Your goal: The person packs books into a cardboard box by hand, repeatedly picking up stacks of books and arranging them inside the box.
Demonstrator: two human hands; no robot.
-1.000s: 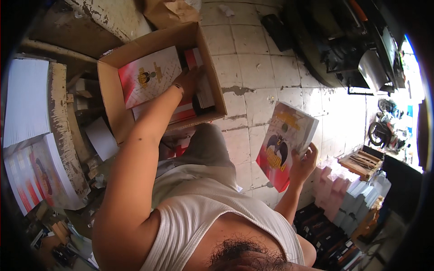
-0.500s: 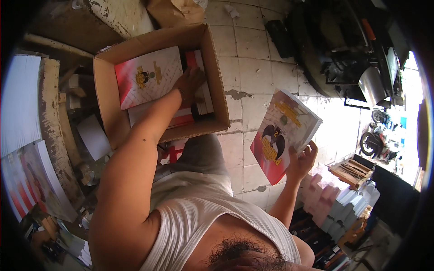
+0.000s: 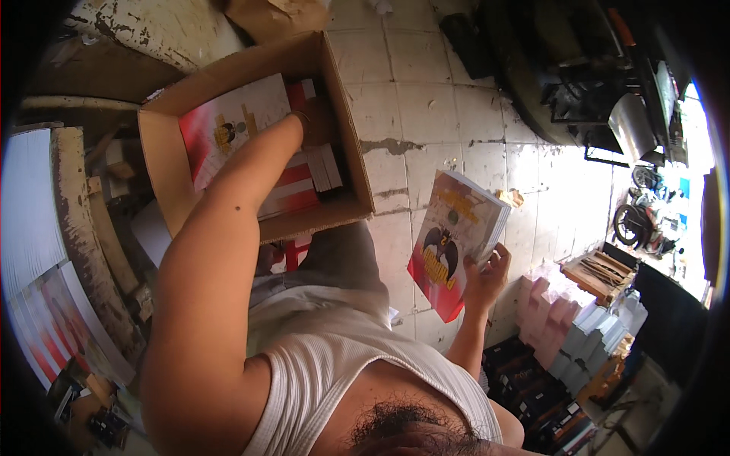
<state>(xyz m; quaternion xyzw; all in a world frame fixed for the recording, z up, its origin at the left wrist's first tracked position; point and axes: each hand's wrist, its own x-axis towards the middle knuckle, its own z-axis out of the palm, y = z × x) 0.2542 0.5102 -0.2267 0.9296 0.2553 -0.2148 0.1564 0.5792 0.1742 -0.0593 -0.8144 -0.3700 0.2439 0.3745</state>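
An open cardboard box (image 3: 161,156) at the upper left holds books with red and white covers. The largest, a flat book (image 3: 247,114), lies face up at its left side. My left hand (image 3: 319,125) reaches deep into the box's right side, in shadow. Its fingers do not show clearly. Just below it, a small stack of books (image 3: 325,169) has its page edges showing. Off to the right, above the floor, my right hand (image 3: 487,275) grips a tilted stack of books (image 3: 455,239) by its lower right edge. The top cover is red and cream with a dark winged emblem.
Paper stacks (image 3: 34,190) line the left edge beside a worn wooden beam (image 3: 72,197). At the lower right stand pink and white paper piles (image 3: 582,334) and a wooden tray (image 3: 601,272). A dark machine (image 3: 563,83) occupies the upper right, over a tiled floor (image 3: 426,99).
My left hand has sunk deeper into the box's right side, and the books under it have shifted. The stack in my right hand has tilted, showing more page edges. The view has moved slightly.
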